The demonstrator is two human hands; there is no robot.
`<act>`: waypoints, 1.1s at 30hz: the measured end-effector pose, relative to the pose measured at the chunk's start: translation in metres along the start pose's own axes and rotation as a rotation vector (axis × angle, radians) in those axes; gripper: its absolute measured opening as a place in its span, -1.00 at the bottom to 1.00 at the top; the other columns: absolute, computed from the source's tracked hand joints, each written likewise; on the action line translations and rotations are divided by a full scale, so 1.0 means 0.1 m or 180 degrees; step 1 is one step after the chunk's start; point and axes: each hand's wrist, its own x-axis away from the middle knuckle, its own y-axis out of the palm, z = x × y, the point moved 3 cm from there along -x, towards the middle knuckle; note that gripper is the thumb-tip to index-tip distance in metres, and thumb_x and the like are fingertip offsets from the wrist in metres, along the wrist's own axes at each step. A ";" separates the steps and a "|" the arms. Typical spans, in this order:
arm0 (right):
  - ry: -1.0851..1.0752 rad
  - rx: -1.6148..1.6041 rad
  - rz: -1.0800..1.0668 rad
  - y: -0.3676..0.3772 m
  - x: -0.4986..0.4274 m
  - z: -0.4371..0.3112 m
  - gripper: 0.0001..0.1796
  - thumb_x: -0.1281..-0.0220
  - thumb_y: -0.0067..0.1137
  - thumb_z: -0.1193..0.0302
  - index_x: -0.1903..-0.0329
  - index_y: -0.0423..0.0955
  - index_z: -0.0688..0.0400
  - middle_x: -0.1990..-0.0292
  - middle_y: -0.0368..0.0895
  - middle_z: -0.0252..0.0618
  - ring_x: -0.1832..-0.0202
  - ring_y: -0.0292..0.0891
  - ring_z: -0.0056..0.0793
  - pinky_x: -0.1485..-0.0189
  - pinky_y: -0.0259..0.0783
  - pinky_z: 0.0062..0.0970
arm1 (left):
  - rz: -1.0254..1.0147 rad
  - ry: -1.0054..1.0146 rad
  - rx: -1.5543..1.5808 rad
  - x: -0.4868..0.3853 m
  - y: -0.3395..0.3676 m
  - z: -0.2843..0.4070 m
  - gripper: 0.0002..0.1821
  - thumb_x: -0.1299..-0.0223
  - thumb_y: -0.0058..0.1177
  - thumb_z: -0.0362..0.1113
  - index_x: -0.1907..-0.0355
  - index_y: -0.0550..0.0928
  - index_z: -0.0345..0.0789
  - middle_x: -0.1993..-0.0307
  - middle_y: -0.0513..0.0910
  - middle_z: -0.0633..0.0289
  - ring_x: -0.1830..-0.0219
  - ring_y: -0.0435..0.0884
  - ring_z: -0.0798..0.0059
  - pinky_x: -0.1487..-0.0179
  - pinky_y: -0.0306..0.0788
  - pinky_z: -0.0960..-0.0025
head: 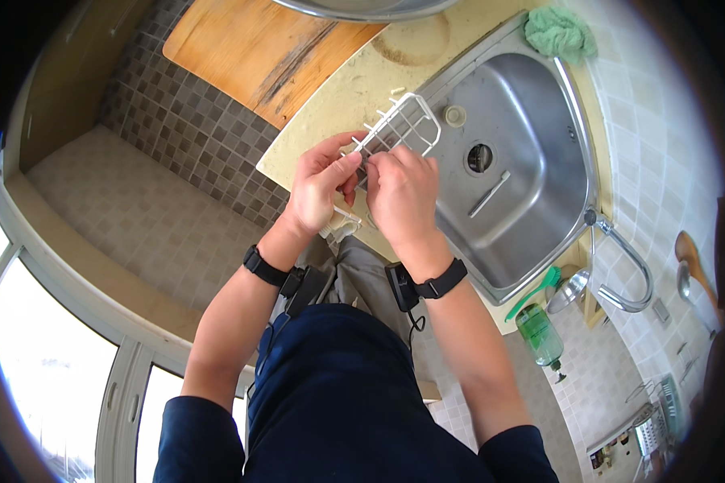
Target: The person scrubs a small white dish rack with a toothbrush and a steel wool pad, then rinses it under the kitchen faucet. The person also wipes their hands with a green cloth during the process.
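Observation:
A small white coated-wire rack is held up over the counter edge beside the sink. My left hand grips its near end, thumb on top and fingers around the side. Against the same end, my right hand has its fingers curled onto the wires; its fingertips are partly hidden. Short wire prongs stick out along the rack's left side. Below my left hand, a pale plastic piece shows in part, and I cannot tell what it is.
The stainless steel sink holds a white-handled toothbrush-like tool and a small round cap. A green cloth lies at its far corner. Nearby are a faucet, a green brush, a soap bottle and a wooden board.

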 end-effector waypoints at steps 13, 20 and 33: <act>0.0274 -0.0430 -0.0130 -0.06 -0.07 0.00 -0.96 -0.27 0.44 0.42 0.24 0.77 0.07 0.37 0.67 -0.35 0.23 0.66 -0.17 0.08 0.40 -0.11 | -0.0096 -0.0173 0.0116 -0.05 -0.09 -0.01 -0.61 -0.63 0.20 -0.18 -0.21 0.62 -0.47 0.42 0.61 0.28 0.38 0.67 0.50 0.30 0.57 0.39; 0.0120 -0.0442 0.0245 0.03 0.02 0.06 -0.94 -0.23 0.48 0.44 0.26 0.75 0.06 0.36 0.67 -0.36 0.22 0.66 -0.20 0.08 0.41 -0.15 | -0.0023 -0.0045 -0.0536 0.09 -0.13 0.11 -0.43 -0.52 0.39 -0.22 -0.39 0.51 -0.44 -0.03 0.72 0.15 -0.04 0.76 0.44 -0.06 0.68 0.34; 0.0107 -0.0469 0.0135 -0.05 -0.04 -0.05 -0.94 -0.26 0.47 0.42 0.28 0.73 0.05 0.37 0.71 -0.35 0.22 0.67 -0.19 0.04 0.39 -0.15 | 0.0550 0.0299 -0.1974 0.30 -0.12 -0.07 -0.24 -0.22 0.36 -0.34 -0.47 0.43 -0.45 -0.03 0.72 0.11 0.10 0.65 0.41 0.00 0.63 0.31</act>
